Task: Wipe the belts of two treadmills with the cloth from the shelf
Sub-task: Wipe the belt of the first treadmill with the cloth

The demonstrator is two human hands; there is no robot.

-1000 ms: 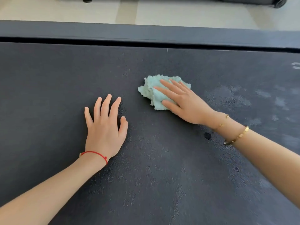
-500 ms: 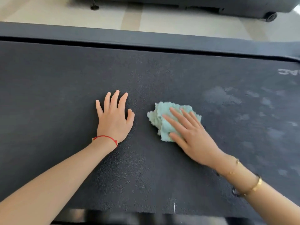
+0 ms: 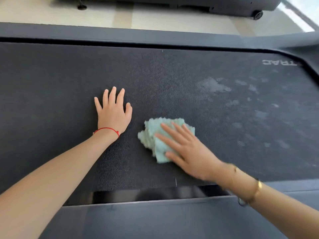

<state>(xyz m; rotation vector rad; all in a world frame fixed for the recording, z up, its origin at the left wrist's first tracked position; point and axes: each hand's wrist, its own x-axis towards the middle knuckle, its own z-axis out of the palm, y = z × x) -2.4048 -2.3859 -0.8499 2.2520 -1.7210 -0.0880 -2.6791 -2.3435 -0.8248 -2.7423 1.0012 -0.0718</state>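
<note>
- Flat, straight fingers of the right hand (image 3: 187,150) are being pressed down on the cloth (image 3: 156,135); nothing is being pinched, so the grip is wide and laid on top rather than closed round the fabric.
- Equally wide is the grip of the left hand (image 3: 113,114), which is being rested palm-down on the belt (image 3: 51,80), holding nothing, just beside the cloth at about 10 o'clock from it.
- Bunched in pale green folds, the cloth is being kept on the near half of the belt, sticking out from under the right fingers toward 10 o'clock; its long axis is running roughly from 11 to 5 o'clock.
- Pale, dull patches (image 3: 214,85) are being seen on the belt at about 1 to 3 o'clock from the cloth, well apart from it; the right hand is judged the nearer one, so the next stroke is probably being owed in that direction.
- Part of the cloth is being hidden under the right palm, and the right wrist with its bracelets (image 3: 257,187) is blurred.
- Lettering (image 3: 279,62) at the far right of the belt is being read only in part.
- Only a dark base with a wheel (image 3: 258,14) is being shown across the floor at 12 o'clock, cut off by the frame; whether it is the second treadmill cannot be told.
</note>
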